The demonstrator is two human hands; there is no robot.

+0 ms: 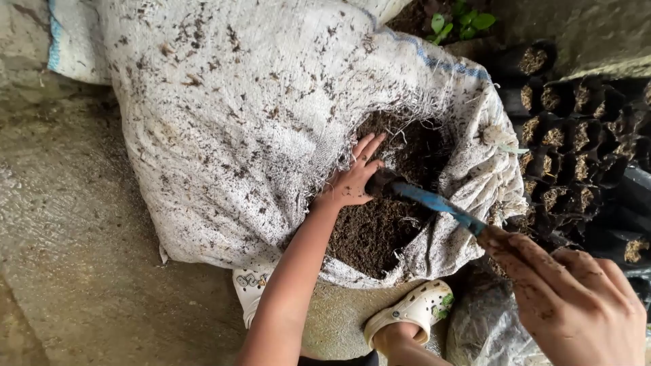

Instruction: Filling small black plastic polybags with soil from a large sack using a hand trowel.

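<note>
White woven sack (237, 115), and it's speckled all over with dark brown crumbs, a thin blue stripe running along its hem near the top right. Inside, the soil (380, 234) is a deep, near-black brown. The tool handle (437, 203) shows bright blue, scuffed dark in patches. The right hand (576, 305) is smeared with brown dirt; the left hand (352, 179) carries dark flecks too. Down below, cream-white clogs (413, 312) with small green spots. On the right, rows of black grow bags (576, 142) topped with tan, fibrous fill. Green leaves (461, 20) up top, and the ground (74, 224) is mottled grey-brown
</note>
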